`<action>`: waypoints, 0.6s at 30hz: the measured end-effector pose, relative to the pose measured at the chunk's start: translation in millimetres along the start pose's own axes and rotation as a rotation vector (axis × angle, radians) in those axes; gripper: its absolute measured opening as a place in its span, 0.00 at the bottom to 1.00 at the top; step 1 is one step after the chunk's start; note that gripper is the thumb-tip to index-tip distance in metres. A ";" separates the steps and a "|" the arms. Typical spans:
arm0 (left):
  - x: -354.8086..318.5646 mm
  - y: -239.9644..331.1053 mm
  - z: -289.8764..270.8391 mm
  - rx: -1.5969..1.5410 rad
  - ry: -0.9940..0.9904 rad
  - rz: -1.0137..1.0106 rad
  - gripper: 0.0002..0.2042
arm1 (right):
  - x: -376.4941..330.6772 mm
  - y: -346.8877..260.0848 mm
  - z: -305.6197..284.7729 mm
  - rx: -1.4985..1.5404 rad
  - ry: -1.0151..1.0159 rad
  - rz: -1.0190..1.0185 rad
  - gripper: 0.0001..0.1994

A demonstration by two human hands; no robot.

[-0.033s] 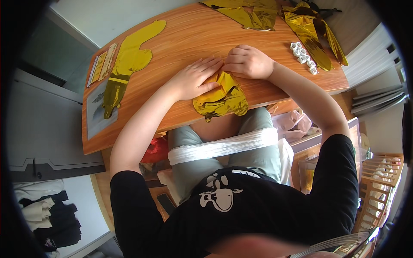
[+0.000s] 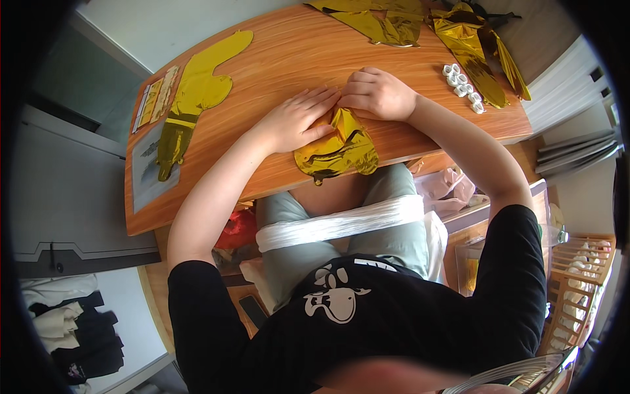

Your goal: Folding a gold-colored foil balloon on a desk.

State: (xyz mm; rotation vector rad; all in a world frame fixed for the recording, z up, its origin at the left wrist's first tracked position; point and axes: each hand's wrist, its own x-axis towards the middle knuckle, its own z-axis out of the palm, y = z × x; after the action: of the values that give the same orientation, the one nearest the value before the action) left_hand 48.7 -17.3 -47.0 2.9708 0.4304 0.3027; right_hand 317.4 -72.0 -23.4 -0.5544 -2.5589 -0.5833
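A crumpled gold foil balloon (image 2: 338,154) lies flat at the table's near edge, its lower part reaching toward my lap. My left hand (image 2: 289,121) rests flat over its left side, fingers stretched out and together, thumb on the foil. At the balloon's far tip, my right hand (image 2: 379,94) is closed in a pinch with its fingertips against the left hand's; the exact spot it grips is hidden. Another flat gold foil balloon (image 2: 197,85) is spread at the table's left, its lower end over a clear plastic sheet (image 2: 146,164).
More gold foil (image 2: 387,23) lies at the far edge, and long gold foil pieces (image 2: 469,46) at the far right. Several small white rolls (image 2: 462,87) sit near them. Flat packets (image 2: 156,98) lie at the left end. A white plastic bundle (image 2: 341,222) stretches across my thighs.
My right hand has shifted very slightly, and the creases in the foil beneath it have changed a little. My left hand stays in place.
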 end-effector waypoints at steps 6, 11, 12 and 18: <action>0.0 0.3 0.7 0.004 -0.011 -0.012 0.35 | 4.0 -5.3 6.7 0.155 0.010 0.119 0.14; -0.1 -2.1 1.6 0.016 -0.024 -0.017 0.35 | 6.9 -19.7 11.0 0.287 -0.039 0.451 0.11; 0.3 -1.8 1.8 0.008 -0.020 -0.012 0.36 | 6.7 -22.4 10.1 0.288 -0.040 0.449 0.11; -0.4 -2.4 3.1 -0.008 0.018 0.017 0.36 | 1.5 -38.0 -3.2 0.540 0.025 0.590 0.12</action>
State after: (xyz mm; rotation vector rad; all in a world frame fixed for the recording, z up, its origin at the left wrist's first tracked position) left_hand 48.4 -15.5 -50.5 2.9671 0.4051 0.3328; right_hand 299.4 -104.7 -31.5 -1.0173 -2.2199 0.2924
